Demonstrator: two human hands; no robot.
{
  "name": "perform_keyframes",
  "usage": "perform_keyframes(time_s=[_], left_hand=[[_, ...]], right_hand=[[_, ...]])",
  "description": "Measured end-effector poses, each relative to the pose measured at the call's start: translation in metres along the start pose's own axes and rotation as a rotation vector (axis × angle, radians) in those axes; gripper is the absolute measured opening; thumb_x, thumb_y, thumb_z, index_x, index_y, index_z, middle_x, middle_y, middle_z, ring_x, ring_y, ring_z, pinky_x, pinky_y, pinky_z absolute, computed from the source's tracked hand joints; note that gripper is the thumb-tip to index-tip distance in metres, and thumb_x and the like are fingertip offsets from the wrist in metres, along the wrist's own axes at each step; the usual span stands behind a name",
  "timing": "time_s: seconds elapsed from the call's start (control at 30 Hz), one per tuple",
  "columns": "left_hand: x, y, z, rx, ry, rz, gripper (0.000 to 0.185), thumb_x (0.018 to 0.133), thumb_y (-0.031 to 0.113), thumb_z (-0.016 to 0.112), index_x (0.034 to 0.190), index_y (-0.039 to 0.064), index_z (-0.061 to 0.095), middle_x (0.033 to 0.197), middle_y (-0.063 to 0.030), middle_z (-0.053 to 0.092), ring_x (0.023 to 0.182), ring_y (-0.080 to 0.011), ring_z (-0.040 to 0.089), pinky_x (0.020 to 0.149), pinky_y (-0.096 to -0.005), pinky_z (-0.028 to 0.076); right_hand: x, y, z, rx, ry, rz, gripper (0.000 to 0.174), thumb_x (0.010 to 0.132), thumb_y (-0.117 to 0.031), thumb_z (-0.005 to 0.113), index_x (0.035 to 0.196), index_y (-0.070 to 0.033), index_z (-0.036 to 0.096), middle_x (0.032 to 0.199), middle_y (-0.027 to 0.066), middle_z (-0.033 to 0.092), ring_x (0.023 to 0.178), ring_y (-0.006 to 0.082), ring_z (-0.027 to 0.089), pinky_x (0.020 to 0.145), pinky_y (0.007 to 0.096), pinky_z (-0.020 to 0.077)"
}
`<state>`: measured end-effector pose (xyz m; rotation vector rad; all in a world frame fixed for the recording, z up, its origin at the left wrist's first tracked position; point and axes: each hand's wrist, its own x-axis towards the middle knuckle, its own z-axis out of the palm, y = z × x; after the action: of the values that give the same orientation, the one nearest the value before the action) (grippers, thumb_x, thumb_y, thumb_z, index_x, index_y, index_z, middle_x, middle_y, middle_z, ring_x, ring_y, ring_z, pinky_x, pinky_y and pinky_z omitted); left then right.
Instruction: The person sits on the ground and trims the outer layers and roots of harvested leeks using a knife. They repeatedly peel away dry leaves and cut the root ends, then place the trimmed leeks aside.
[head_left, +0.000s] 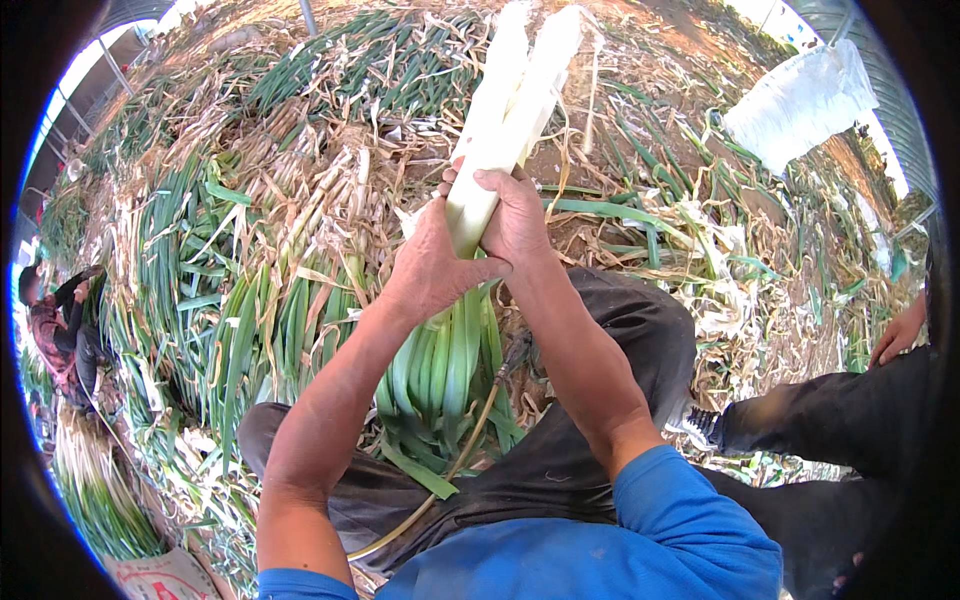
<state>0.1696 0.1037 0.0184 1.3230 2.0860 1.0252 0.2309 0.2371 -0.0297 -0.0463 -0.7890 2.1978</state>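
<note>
Two thick white stalks, leek-like green onions (510, 112), stand out before me with their white ends up and away. My left hand (435, 262) wraps the stalks from the left, its thumb stretched across below. On the right side, my right hand (517, 214) grips them with the thumb on top. Broad green leaves (439, 360) hang below my hands between my knees. Beside the leaves a thin yellowish hose (480, 424) with a dark nozzle (516, 352) runs across my lap. The fingers behind the stalks are partly hidden.
Heaps of unpeeled green onions (247, 322) lie to the left, more (375, 67) at the back. Dry husks (592, 247) litter the soil. A person (60, 330) works far left near a bundle of onions (101, 487). Another person's leg (810, 412) is close on the right.
</note>
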Motion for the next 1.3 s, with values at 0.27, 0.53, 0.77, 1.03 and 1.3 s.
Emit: perform_keyframes(time_s=[0.27,0.53,0.77,1.03,1.3], left_hand=[[-0.029,-0.031,-0.012,-0.013,-0.17,-0.106,0.064,0.073,0.013,0.07,0.13,-0.003,0.044,0.111,-0.0239,0.067,0.104,-0.0363,0.067,0.094,-0.0437,0.053],[-0.086,-0.057,-0.028,-0.043,-0.182,0.021,0.05,0.069,0.012,0.073,0.113,-0.001,0.052,0.093,-0.0228,0.066,0.088,-0.0334,0.069,0.079,-0.0418,0.053],[-0.098,-0.051,-0.043,0.018,-0.156,0.042,0.049,0.069,0.009,0.072,0.113,-0.001,0.053,0.088,-0.0235,0.067,0.084,-0.0408,0.07,0.075,-0.0422,0.054],[-0.117,-0.106,-0.043,0.098,-0.164,-0.01,0.05,0.068,0.008,0.077,0.111,-0.001,0.053,0.09,-0.0249,0.068,0.087,-0.0427,0.07,0.073,-0.0439,0.055],[-0.088,-0.126,-0.048,0.183,0.117,-0.059,0.051,0.071,0.006,0.074,0.115,0.001,0.048,0.091,-0.0273,0.068,0.084,-0.0462,0.069,0.07,-0.0485,0.055]], right_hand=[[0.015,-0.03,0.036,0.231,-0.287,-0.021,0.097,0.082,-0.077,0.062,0.135,0.004,0.051,0.111,0.0254,0.065,0.1,0.0352,0.067,0.084,0.0443,0.057],[0.064,-0.132,0.047,0.01,0.285,-0.128,0.045,0.099,-0.041,0.055,0.115,0.001,0.062,0.092,0.0177,0.068,0.078,0.0301,0.069,0.064,0.0475,0.0592],[0.077,-0.226,0.038,-0.848,0.149,-0.205,0.032,0.097,-0.035,0.065,0.105,-0.004,0.068,0.081,0.0112,0.068,0.062,0.0228,0.068,0.052,0.0392,0.0602],[0.08,-0.525,-0.082,-1.745,0.752,-0.606,0.034,0.095,-0.034,0.067,0.114,-0.005,0.07,0.094,0.0104,0.071,0.078,0.0223,0.068,0.066,0.04,0.0565],[-0.094,-0.47,-0.204,-1.804,1.138,0.958,0.088,0.077,-0.055,0.082,0.142,-0.006,0.05,0.12,0.0346,0.061,0.098,0.046,0.067,0.082,0.0647,0.0541]])
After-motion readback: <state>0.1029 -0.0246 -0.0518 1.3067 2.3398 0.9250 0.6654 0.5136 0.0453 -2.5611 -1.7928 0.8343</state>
